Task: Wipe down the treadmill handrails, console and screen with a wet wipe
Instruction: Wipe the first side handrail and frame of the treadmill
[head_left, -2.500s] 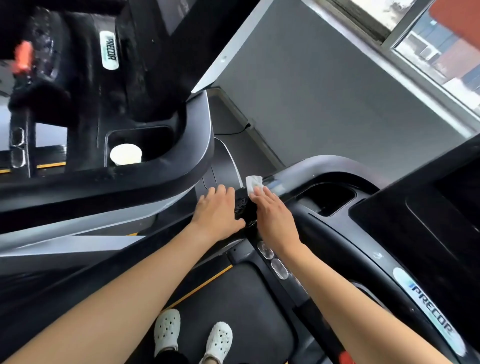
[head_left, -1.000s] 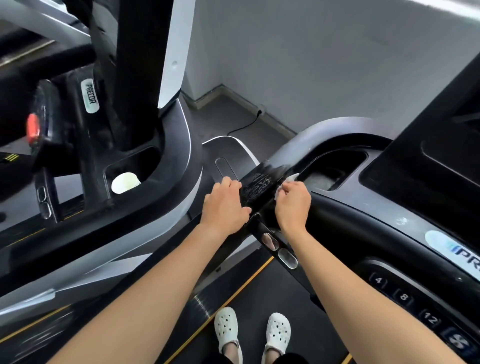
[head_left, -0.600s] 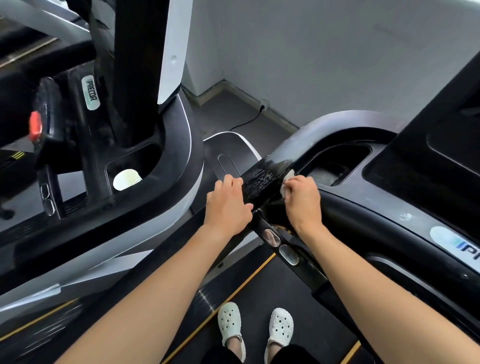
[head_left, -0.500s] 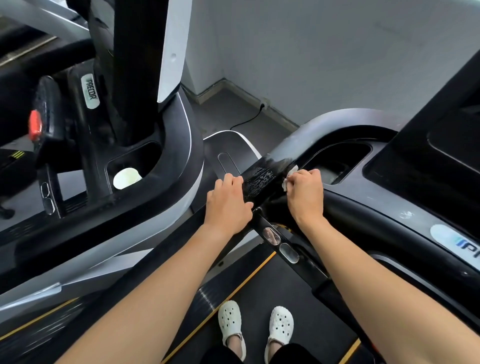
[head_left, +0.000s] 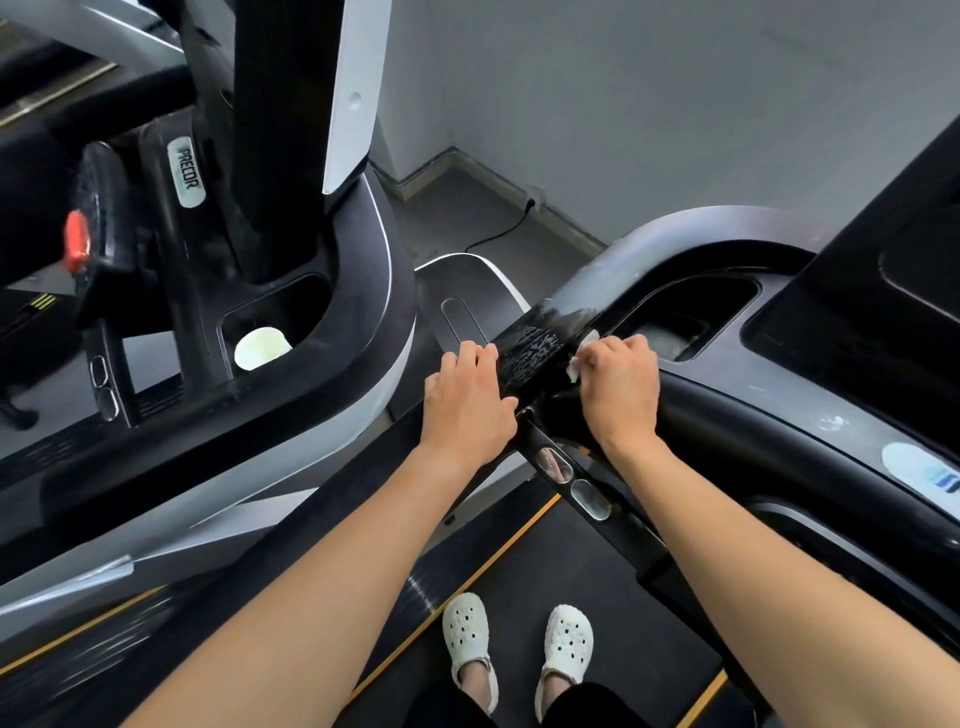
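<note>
My right hand (head_left: 619, 387) grips a crumpled white wet wipe (head_left: 581, 356) and presses it against the black left handrail (head_left: 535, 349) of the treadmill, where the rail meets the console (head_left: 769, 395). Wet smears show on the rail just left of the wipe. My left hand (head_left: 470, 400) rests on the same rail, fingers laid over its outer edge. The dark screen (head_left: 893, 270) rises at the far right.
A second treadmill (head_left: 291, 374) stands close on the left, with a paper cup (head_left: 261, 347) in its holder and a red safety clip (head_left: 77, 241). Metal grip sensors (head_left: 571, 480) sit on the inner bar. A cable (head_left: 498, 234) runs along the floor by the wall.
My right hand with the wipe slid a little up and outward along the rail, toward the cup holder edge. My left hand stayed on the rail.
</note>
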